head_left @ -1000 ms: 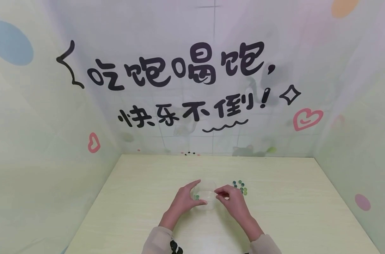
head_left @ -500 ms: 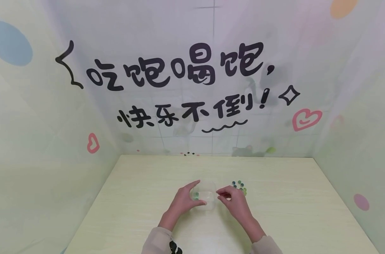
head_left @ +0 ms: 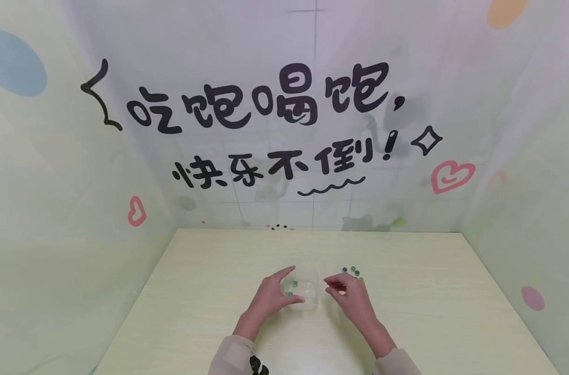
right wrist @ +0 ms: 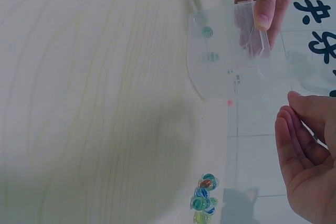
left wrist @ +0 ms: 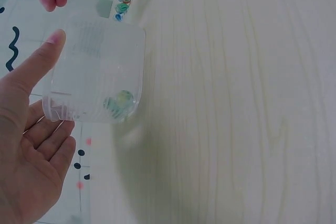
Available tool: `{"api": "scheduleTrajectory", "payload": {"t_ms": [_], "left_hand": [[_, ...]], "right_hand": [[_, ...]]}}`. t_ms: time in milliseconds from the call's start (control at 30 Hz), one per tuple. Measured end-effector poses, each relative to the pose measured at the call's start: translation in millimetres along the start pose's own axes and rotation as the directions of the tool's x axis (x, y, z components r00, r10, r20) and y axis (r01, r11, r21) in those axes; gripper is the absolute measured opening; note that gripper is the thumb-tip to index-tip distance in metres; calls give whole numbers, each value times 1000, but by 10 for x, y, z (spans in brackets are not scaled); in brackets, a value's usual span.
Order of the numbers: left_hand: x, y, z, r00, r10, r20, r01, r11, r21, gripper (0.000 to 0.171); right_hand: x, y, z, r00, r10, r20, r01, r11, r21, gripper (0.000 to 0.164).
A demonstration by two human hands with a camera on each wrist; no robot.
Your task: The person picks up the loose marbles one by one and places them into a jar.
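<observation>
My left hand grips a clear plastic box from its left side, thumb on the near wall and fingers on the far one. Inside lie green-streaked glass marbles, close to the left hand's side in the head view. Just right of the box's rim hovers my right hand, fingers curled with thumb and index fingertips drawn together. In the right wrist view no object shows between the right hand's fingertips.
Several blue, green and yellowish glass marbles lie loose on the pale wooden table behind the right hand, partly hidden by it in the head view. A printed backdrop rises at the table's far edge.
My right hand has drawn back slightly to the right, away from the box. Inside the box, a marble has rolled a little to the right. The left hand keeps its grip.
</observation>
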State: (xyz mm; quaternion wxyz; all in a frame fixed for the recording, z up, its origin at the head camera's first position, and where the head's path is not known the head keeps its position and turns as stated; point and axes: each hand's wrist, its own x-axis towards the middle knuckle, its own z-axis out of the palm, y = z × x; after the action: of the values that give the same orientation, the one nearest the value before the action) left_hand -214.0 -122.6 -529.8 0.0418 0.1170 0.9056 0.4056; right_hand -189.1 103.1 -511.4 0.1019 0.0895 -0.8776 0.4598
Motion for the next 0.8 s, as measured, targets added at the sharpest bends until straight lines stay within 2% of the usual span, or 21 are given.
{"api": "scheduleTrajectory", "payload": {"t_ms": [133,800], "left_hand": [[-1,1,2,1000,-3,1,3,1000,3,85],[-13,6,-11,1000,2,4,-2,1000,-11,84]], "right_hand": [[-9,4,-30,1000,-15,-6,14,1000,-23,18],[-50,160,-188,998,50,-35,-51,998,-31,21]]}}
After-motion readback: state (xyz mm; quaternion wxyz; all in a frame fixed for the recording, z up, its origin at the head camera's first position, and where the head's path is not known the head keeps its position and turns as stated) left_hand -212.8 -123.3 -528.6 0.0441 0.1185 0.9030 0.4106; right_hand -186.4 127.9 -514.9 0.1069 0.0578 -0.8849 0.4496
